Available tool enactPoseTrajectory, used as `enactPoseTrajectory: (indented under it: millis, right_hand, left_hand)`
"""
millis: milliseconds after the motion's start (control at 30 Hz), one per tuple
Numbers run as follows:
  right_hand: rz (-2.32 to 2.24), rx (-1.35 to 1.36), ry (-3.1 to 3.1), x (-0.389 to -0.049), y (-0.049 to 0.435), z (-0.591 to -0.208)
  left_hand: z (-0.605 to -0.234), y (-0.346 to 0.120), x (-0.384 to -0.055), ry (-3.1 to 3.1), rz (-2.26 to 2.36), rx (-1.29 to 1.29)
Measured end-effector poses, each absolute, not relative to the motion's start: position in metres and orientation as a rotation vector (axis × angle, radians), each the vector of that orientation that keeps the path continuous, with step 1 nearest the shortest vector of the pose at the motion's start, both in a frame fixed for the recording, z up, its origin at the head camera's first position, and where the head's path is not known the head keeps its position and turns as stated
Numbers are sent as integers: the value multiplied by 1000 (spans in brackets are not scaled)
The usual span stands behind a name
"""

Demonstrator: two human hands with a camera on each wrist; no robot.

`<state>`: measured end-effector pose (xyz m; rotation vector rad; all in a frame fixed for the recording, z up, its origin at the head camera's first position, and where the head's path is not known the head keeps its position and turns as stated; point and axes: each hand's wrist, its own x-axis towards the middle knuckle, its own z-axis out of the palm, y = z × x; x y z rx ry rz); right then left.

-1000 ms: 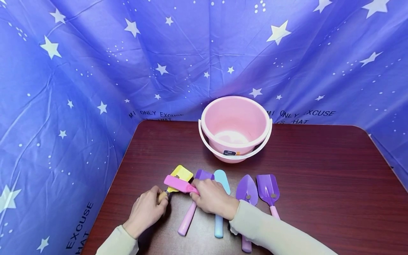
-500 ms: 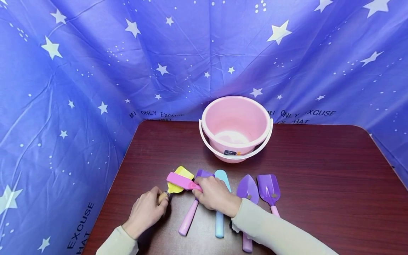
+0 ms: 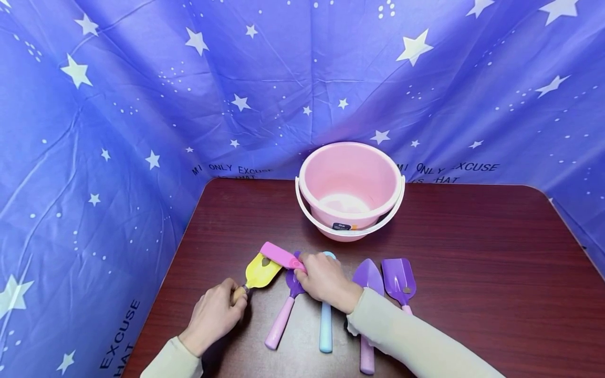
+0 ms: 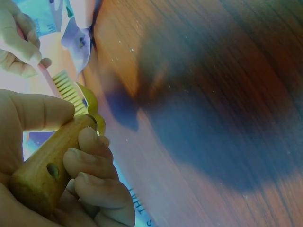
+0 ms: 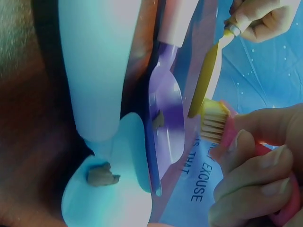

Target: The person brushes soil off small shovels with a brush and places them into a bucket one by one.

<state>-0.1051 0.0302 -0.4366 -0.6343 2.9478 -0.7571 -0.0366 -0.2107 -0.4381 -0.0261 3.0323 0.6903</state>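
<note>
Yellow shovel [image 3: 263, 272] sits between my hands, gripped at its wooden handle by my left hand [image 3: 216, 312], fingers and thumb wrapped round it; blade points away from me and right, toward the bucket's side of the table [image 3: 472, 252]. Right hand [image 3: 331, 282] is just past the blade on the right, fingers curled round the handle of a pink brush [image 3: 279, 254]. From above, the brush head crosses the blade's far end; right wrist view puts the bristles right at that end, firm contact I can't confirm. Dark patch on the blade beside the brush. Pink-handled purple shovel [image 3: 294, 283] lies just right of the yellow one, partly under my brush and right hand. Blue shovel [image 3: 326, 328] is below that same hand, head mostly hidden from above; right wrist view shows a brown lump [image 5: 102, 175] on it. Purple trowel [image 3: 371, 275] and square purple shovel [image 3: 398, 275] lie further right, near my forearm. Pink bucket [image 3: 347, 168] stands upright beyond both hands, apart from them.
</note>
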Motion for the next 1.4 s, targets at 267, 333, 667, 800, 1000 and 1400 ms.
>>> enactPoseTrajectory:
  millis: [267,333,667,800,1000,1400]
  right_hand:
    - [-780,-648,2974,-104,31,-433]
    - [-817,-687,2955,-100,29,-432]
    - [-846,-830,2761,-79,11,-427]
    - [-810,-813,2763,-79,9,-428]
    - [-815,-836,2768,-84,12,-434]
    - [-826,-787,2763,-84,15,-436]
  left_hand:
    - [-438,-211,-37,3035,686,-35]
    - [-437,-211,-37,3036,682,-35]
    - [-435,-211,-38,3047,679,-34]
    - [-435,-211,-38,3051,678,-36]
    - [-435,-211,-36,3060,676,-20]
    - [-435,-212,-36,3048,686,-13]
